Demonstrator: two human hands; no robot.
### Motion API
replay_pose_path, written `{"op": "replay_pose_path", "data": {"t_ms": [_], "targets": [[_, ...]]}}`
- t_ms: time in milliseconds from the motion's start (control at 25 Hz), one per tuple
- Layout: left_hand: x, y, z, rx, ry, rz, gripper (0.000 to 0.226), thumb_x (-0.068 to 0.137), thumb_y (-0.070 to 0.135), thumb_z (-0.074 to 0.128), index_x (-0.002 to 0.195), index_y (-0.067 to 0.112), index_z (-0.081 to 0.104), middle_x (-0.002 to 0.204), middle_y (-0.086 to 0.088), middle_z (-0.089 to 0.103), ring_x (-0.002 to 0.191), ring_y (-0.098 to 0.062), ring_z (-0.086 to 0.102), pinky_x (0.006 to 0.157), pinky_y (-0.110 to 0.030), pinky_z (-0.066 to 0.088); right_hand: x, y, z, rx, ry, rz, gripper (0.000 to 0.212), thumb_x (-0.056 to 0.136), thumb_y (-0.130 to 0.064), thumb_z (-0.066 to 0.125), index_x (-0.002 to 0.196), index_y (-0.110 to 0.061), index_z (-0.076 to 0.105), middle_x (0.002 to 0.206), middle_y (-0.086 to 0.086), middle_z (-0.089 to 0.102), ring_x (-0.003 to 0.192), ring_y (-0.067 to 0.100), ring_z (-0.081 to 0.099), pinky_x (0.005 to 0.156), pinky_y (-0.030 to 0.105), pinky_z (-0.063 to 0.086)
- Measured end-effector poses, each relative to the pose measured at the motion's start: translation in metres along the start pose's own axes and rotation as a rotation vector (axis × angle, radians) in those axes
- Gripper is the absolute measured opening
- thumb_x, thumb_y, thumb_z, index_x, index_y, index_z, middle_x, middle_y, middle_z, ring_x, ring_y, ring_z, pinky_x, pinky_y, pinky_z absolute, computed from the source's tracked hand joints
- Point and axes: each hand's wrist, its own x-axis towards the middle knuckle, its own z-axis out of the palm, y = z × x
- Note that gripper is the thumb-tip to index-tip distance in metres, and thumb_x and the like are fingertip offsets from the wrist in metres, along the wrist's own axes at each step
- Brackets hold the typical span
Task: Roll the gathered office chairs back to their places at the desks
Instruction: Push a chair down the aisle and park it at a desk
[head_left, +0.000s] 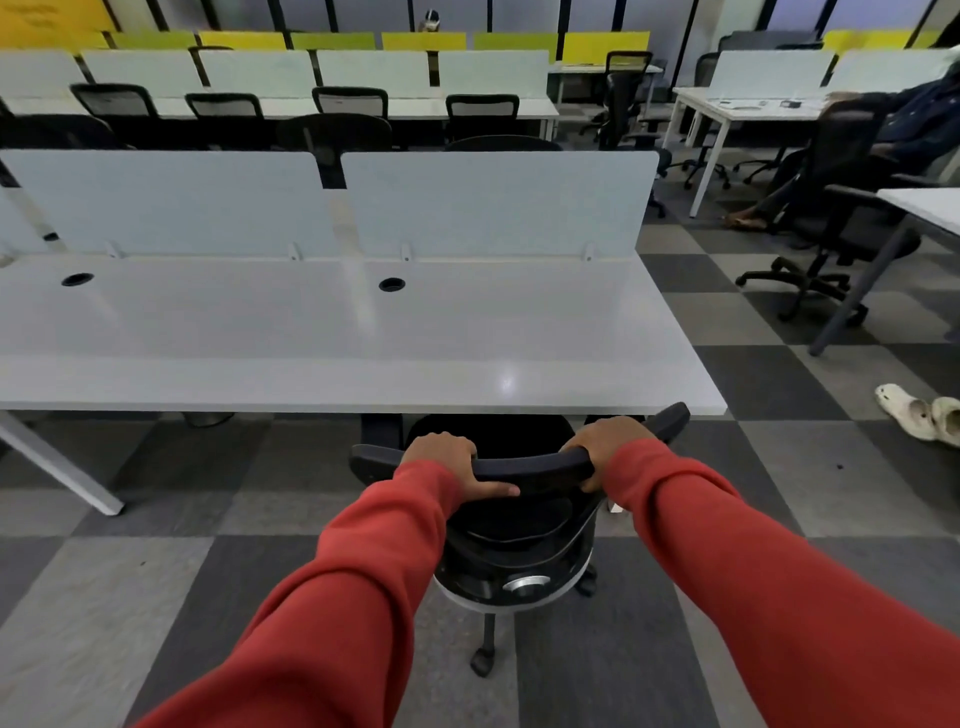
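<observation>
Two red sleeves (363, 597) reached up from the bottom edge. Both hands gripped the curved top rail of one black office chair (519, 525) at lower centre, the left hand (447, 460) curled over it with its thumb stretched along it and the right hand (608, 447) wrapped round its right end. Its seat sat partly under the near edge of one long white desk (311, 332) bearing two round cable holes (391, 284) and two pale divider panels (493, 202); four mesh-backed chairs (350, 101) lined the next desk at upper left, and two pale clogs (919, 415) lay at right.

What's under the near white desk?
Visible under the desk: a slanted white leg, a dark rounded object, and the held chair's seat front at its edge. The desktop covers everything farther in.
</observation>
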Motion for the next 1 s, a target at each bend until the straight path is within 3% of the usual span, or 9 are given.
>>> {"op": "replay_pose_path", "data": {"t_ms": [160, 480, 720, 880, 1000], "targets": [[0.026, 0.001, 0.001, -0.079, 0.020, 0.021, 0.088, 0.041, 0.103, 0.038, 0.083, 0.029, 0.064, 0.089, 0.003, 0.053, 0.086, -0.018, 0.056, 0.080, -0.035, 0.050, 0.015, 0.015, 0.000, 0.008, 0.017, 0.030, 0.049, 0.063, -0.041, 0.077, 0.110, -0.045, 0.065, 0.095, -0.013, 0.068, 0.091, 0.014, 0.064, 0.084, 0.032, 0.050], [0.063, -0.031, -0.011, -0.042, 0.031, 0.089, 0.086, 0.046, 0.098, 0.047, 0.092, 0.028, 0.067, 0.089, 0.003, 0.060, 0.090, -0.016, 0.055, 0.078, -0.031, 0.047, 0.048, 0.011, 0.001, 0.029, 0.050, 0.041, 0.053, 0.067, -0.049, 0.074, 0.118, -0.045, 0.061, 0.106, -0.014, 0.067, 0.101, 0.015, 0.063, 0.086, 0.032, 0.049], [0.085, -0.040, -0.015, -0.022, 0.042, 0.127, 0.091, 0.041, 0.102, 0.039, 0.086, 0.029, 0.067, 0.083, 0.006, 0.062, 0.086, -0.017, 0.058, 0.077, -0.033, 0.050, 0.057, 0.009, -0.011, -0.008, 0.060, 0.064, 0.052, 0.070, -0.050, 0.072, 0.121, -0.046, 0.060, 0.105, -0.012, 0.069, 0.097, 0.016, 0.064, 0.084, 0.030, 0.047], [0.089, -0.042, -0.011, -0.017, 0.059, 0.147, 0.086, 0.042, 0.102, 0.039, 0.082, 0.030, 0.065, 0.077, 0.011, 0.063, 0.081, -0.015, 0.060, 0.073, -0.031, 0.048, 0.051, 0.011, -0.013, 0.126, 0.041, 0.089, 0.068, 0.054, -0.081, 0.068, 0.113, -0.049, 0.062, 0.097, -0.019, 0.069, 0.092, 0.009, 0.064, 0.084, 0.030, 0.050], [0.088, -0.043, -0.005, -0.048, 0.068, 0.124, 0.087, 0.052, 0.100, 0.026, 0.088, 0.031, 0.066, 0.081, 0.008, 0.066, 0.081, -0.018, 0.061, 0.074, -0.033, 0.046, 0.045, 0.008, -0.017, 0.251, 0.054, 0.074, 0.089, 0.047, -0.100, 0.044, 0.123, -0.055, 0.056, 0.105, -0.021, 0.067, 0.098, 0.009, 0.062, 0.088, 0.030, 0.047]]}}
